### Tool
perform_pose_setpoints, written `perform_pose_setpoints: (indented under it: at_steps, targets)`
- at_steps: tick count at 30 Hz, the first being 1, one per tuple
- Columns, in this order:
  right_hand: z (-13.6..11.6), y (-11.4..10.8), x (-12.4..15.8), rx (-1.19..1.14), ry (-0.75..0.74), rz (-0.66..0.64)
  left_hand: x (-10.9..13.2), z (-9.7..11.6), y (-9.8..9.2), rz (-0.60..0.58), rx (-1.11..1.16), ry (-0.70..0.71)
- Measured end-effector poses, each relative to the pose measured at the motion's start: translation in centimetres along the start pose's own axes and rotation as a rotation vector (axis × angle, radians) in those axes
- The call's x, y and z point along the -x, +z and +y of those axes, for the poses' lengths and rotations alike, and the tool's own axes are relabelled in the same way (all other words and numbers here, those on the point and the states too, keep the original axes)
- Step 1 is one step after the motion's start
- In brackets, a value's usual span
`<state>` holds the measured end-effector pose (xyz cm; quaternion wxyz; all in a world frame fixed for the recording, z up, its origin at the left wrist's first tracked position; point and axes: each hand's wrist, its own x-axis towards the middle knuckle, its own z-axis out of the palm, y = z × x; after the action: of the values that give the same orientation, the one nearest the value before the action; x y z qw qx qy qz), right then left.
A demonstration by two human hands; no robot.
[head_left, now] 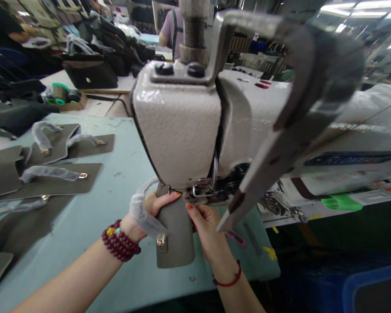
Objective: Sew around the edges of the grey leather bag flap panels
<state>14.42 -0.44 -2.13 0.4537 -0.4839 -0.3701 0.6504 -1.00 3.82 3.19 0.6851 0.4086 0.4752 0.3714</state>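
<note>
Panel of grey-brown, leather-like material (177,234) lies beneath the white metal sewing machine head (179,130), over the pale blue-green tabletop (117,265). Your left hand (153,205) pinches its left edge, thumb on top, fingers partly hidden; your right hand (212,237) is closed on the right edge. The plastic-wrapped handle (140,208) arches across your left hand.
</note>
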Motion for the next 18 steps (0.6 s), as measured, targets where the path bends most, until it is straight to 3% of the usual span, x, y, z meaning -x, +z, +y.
perform_pose_setpoints:
  at_steps: [4,8,11,18]
  targets:
    - [-0.3,0.0,0.3,0.05,-0.001,-0.02,-0.2,-0.5,-0.7,-0.084,0.06,-0.065]
    - [-0.7,0.1,0.4,0.14,-0.043,0.006,-0.1,-0.3,-0.8,-0.157,0.042,-0.025]
    - [-1.3,0.3,0.4,0.203,-0.077,0.013,0.1,0.2,-0.6,-0.12,0.039,0.013]
    - [-1.8,0.4,0.5,0.282,-0.109,0.024,0.0,-0.5,-0.6,-0.073,0.081,-0.047]
